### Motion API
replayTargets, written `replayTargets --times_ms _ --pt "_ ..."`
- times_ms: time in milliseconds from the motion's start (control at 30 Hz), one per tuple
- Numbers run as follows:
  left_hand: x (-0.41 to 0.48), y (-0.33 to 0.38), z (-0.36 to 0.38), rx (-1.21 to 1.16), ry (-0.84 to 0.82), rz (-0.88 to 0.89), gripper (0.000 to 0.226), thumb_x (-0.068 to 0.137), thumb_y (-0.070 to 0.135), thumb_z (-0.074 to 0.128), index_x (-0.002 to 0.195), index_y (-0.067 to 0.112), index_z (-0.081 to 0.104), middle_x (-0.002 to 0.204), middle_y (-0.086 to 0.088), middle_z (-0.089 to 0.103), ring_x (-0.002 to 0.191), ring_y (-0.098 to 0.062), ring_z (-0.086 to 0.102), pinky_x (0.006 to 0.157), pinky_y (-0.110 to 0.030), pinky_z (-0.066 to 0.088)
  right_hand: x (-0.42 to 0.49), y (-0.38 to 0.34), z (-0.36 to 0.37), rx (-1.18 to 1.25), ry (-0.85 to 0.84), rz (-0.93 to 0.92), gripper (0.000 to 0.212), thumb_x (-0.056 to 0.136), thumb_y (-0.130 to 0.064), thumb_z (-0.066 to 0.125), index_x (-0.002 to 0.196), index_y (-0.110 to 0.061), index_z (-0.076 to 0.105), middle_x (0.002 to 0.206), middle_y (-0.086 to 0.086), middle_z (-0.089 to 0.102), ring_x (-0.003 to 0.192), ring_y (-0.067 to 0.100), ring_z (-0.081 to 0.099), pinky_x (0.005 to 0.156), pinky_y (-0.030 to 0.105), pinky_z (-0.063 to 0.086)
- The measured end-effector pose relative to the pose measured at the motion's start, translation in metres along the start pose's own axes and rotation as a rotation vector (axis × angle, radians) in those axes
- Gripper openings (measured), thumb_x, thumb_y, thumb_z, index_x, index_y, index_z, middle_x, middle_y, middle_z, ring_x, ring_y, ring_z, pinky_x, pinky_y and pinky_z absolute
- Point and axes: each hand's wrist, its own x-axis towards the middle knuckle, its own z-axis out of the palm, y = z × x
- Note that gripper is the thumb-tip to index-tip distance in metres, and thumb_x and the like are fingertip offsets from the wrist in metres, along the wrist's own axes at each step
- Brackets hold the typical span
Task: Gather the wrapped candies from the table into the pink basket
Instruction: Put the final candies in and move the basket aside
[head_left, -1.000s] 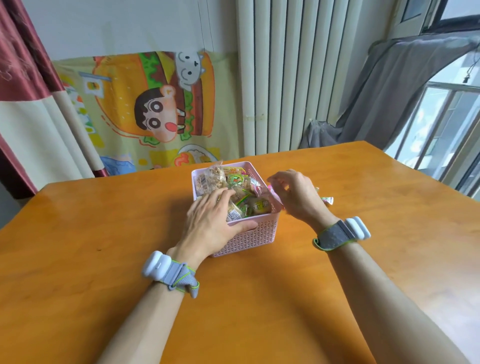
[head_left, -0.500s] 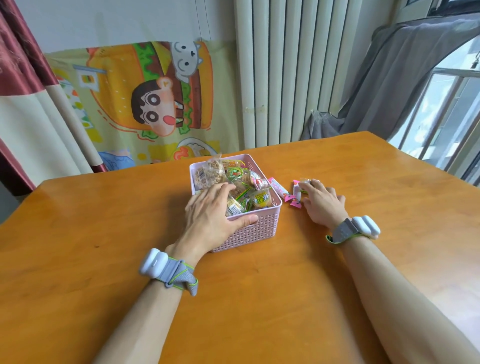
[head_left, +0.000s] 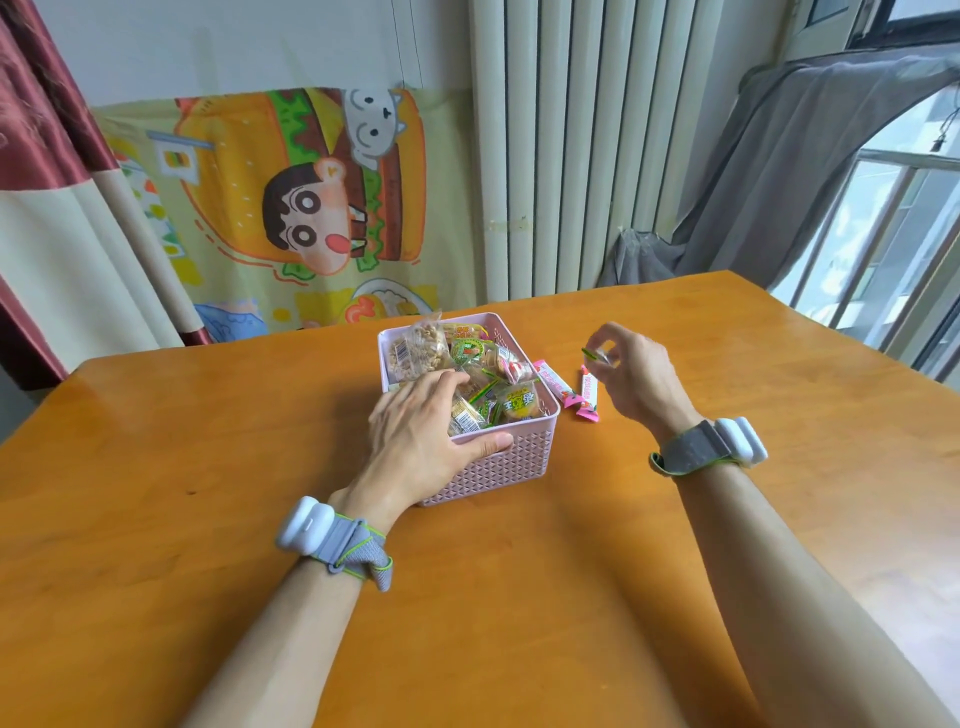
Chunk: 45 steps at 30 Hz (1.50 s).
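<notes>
The right hand (head_left: 634, 374) is hovering above the table (head_left: 519, 597), its thumb and fingertips pinching a small candy (head_left: 595, 356). The candy's green wrapper edge is poking out on the hand's left. Just below that hand and a little to its left, two pink stick candies are lying on the table, roughly parallel. One (head_left: 556, 384) is lying just beside the right wall of the pink basket (head_left: 498, 467), and the other (head_left: 589, 395) is nearer the hand.

The left hand (head_left: 421, 436) is lying spread over the basket's near left corner. Its fingers are resting relaxed across the sweets inside and its thumb is stretching along the front rim. It is pressing rather than gripping, apparently steadying the basket.

The basket is sitting between the two hands and looking nearly full. Beyond the left fingertips a clear nut-brittle packet (head_left: 418, 351) is leaning against the far wall. To the right of those fingers, green-wrapped sweets (head_left: 467, 349) and a round yellow packet (head_left: 519, 402) are crowding together up to the rim.

These candies are probably very light, with crinkly, slippery film. A fingertip pinch across the middle of a stick, or on its crimped end, is likely the surest hold. The basket is thin latticed plastic and probably slides easily. With the heap this high, a dropped sweet may be rolling back off, so lowering it into a gap seems wiser.
</notes>
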Motion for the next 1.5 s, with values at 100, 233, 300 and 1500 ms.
replayTargets --times_ms 100,233,300,1500 --pt "-0.001 0.0 0.0 -0.013 0.013 -0.002 0.096 0.069 0.092 0.046 0.142 0.03 0.041 0.144 0.009 0.051 0.13 -0.015 0.05 0.109 -0.038 0.034 -0.001 -0.029 -0.015 0.2 0.029 -0.054 0.015 0.095 -0.028 0.066 0.11 -0.026 0.064 0.104 0.006 0.069 0.078 0.021 0.069 0.056 0.031 0.056" --pt "0.0 0.001 0.0 -0.056 0.048 -0.013 0.112 0.065 0.092 0.053 0.15 0.023 0.028 0.149 0.001 0.047 0.133 -0.02 0.049 0.108 -0.039 0.036 -0.012 -0.068 -0.022 0.292 -0.011 -0.172 0.017 0.093 -0.027 0.068 0.109 -0.03 0.064 0.107 0.001 0.071 0.08 0.015 0.069 0.061 0.029 0.055" --pt "0.001 0.0 0.0 -0.097 0.055 -0.005 0.123 0.062 0.091 0.057 0.154 0.02 0.016 0.155 -0.003 0.039 0.136 -0.022 0.046 0.108 -0.04 0.04 -0.02 -0.085 -0.019 0.28 -0.092 -0.267 0.02 0.093 -0.024 0.069 0.112 -0.029 0.066 0.111 -0.001 0.072 0.083 0.013 0.069 0.066 0.029 0.056" --pt "0.006 0.056 0.009 -0.008 0.193 0.178 0.047 0.087 0.053 0.058 0.121 0.022 0.057 0.14 0.002 0.049 0.128 -0.018 0.048 0.105 -0.036 0.04 -0.012 0.013 0.034 -0.123 -0.282 -0.034 0.045 0.096 -0.033 0.058 0.14 -0.023 0.054 0.148 0.008 0.048 0.139 0.033 0.04 0.107 0.05 0.041"
